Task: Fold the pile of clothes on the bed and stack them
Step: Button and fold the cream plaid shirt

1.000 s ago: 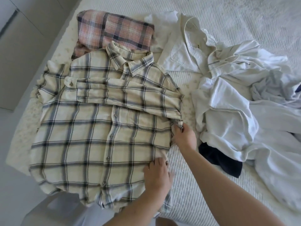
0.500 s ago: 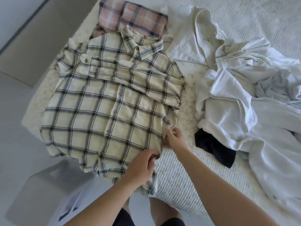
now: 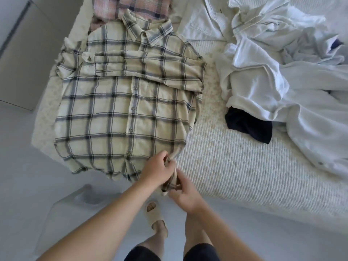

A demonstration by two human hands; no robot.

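Observation:
A cream plaid shirt [image 3: 120,102] lies front up on the bed [image 3: 244,170], buttoned, with its right sleeve folded across the chest. My left hand [image 3: 157,169] pinches the shirt's lower right hem at the bed's edge. My right hand [image 3: 183,192] grips the hem corner that hangs over the edge just below. A folded pink plaid garment [image 3: 131,5] sits behind the shirt's collar. To the right lies a heap of white clothes [image 3: 273,76] with a dark navy piece [image 3: 248,127] sticking out beneath it.
The shirt's left side and bottom hem overhang the corner of the bed. A pale plastic stool or bin [image 3: 82,202] stands on the white floor by my legs. One foot in a beige slipper [image 3: 156,215] is below my hands. A cupboard [image 3: 17,59] stands at left.
Both hands slid down the shirt's right edge from its middle to the bottom hem corner, and now hold that corner. The view tilted down, showing floor and legs.

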